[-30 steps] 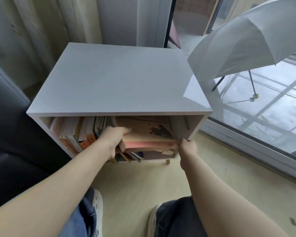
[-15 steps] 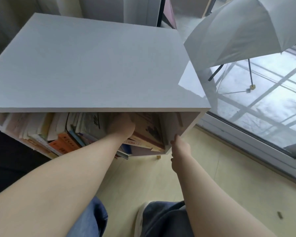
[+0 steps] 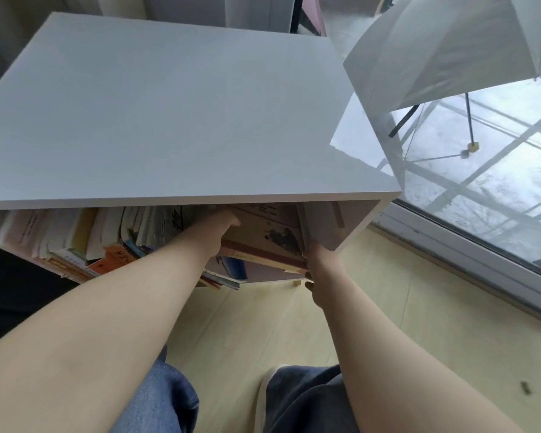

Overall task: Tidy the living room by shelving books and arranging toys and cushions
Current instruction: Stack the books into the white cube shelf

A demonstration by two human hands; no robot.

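Note:
A low white shelf unit (image 3: 175, 120) stands in front of me, its open compartment packed with upright and leaning books (image 3: 75, 242). At the right end of the compartment a large tan book with a dark ink drawing (image 3: 275, 235) leans on a red-edged book below it. My left hand (image 3: 221, 229) reaches in under the shelf top and holds the tan book's left side, its fingertips partly hidden. From the right, my right hand (image 3: 320, 270) pinches the book's lower right corner, thumb on the edge.
An open white umbrella (image 3: 450, 48) overhangs the shelf's right back corner. A glass sliding door (image 3: 497, 182) with a raised track runs along the right. A black sofa (image 3: 13, 292) lies at the left. My jeans and shoes (image 3: 272, 398) are on the pale wood floor.
The tan book has swung from lying nearly flat to leaning steeply and sits deeper in the compartment. Both hands moved in with it, and my view came closer over the shelf top.

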